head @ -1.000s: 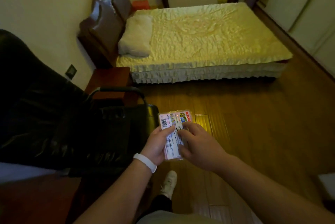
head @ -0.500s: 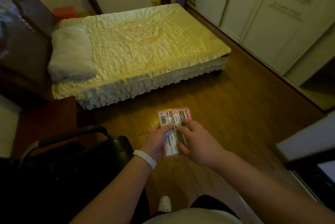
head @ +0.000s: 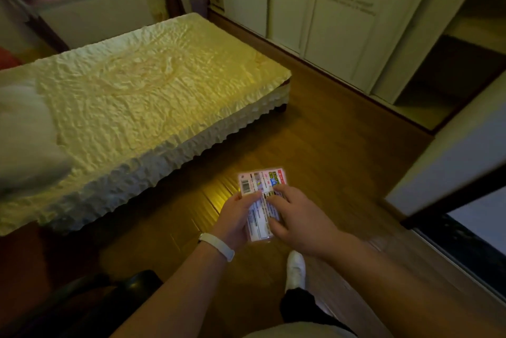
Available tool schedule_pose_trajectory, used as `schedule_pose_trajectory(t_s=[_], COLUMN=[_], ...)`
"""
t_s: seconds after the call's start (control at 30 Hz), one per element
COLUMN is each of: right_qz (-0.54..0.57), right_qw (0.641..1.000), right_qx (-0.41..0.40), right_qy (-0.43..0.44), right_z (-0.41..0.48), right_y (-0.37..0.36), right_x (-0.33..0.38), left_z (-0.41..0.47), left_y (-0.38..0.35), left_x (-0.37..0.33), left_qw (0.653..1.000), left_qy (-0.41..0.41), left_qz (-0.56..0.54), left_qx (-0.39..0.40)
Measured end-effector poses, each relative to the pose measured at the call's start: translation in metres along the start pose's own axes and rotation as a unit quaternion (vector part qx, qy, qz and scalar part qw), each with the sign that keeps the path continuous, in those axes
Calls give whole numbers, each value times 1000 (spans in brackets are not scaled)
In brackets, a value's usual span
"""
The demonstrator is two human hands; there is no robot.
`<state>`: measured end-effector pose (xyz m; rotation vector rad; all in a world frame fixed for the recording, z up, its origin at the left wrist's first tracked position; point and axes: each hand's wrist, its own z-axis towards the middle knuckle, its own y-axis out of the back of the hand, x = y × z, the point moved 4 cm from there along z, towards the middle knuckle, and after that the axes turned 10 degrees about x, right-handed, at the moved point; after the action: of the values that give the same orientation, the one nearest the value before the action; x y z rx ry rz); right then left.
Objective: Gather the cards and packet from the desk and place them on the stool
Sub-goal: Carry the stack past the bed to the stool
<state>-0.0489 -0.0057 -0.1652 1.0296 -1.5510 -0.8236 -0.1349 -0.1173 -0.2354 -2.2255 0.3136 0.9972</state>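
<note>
Both hands — left (head: 236, 215), right (head: 297, 218) — fingers clasped on packet (head: 260, 200) over floor (head: 342, 151); bed (head: 131, 91) at 10 o'clock.

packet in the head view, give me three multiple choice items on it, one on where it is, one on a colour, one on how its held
1. Where is the packet?
A. lying on the bed
B. in the air above the wooden floor
C. on a stool

2. What colour is the wristband on the left wrist?
A. white
B. red
C. black

3. How is the packet held?
A. left hand only
B. right hand only
C. both hands

Key:
1 B, it is held up over the wooden floor, to the right of the bed.
2 A, the band shows white against the arm.
3 C, the left hand has a grip on its left edge and the right hand lies across its right side.
</note>
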Motion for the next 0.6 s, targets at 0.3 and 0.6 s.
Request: schedule_pose_trajectory(t_s=[0.3, 0.6], right_qz=[53, 33], right_qw=[998, 999], right_qx=[-20, -17], right_qy=[-26, -13], right_z=[77, 143], right_y=[67, 143], right_x=[-129, -230], left_z=[142, 249], left_y=[-75, -143], left_x=[-56, -111], left_qw=[999, 999], left_qy=[34, 29], left_qz=[39, 45], left_qx=[-4, -11])
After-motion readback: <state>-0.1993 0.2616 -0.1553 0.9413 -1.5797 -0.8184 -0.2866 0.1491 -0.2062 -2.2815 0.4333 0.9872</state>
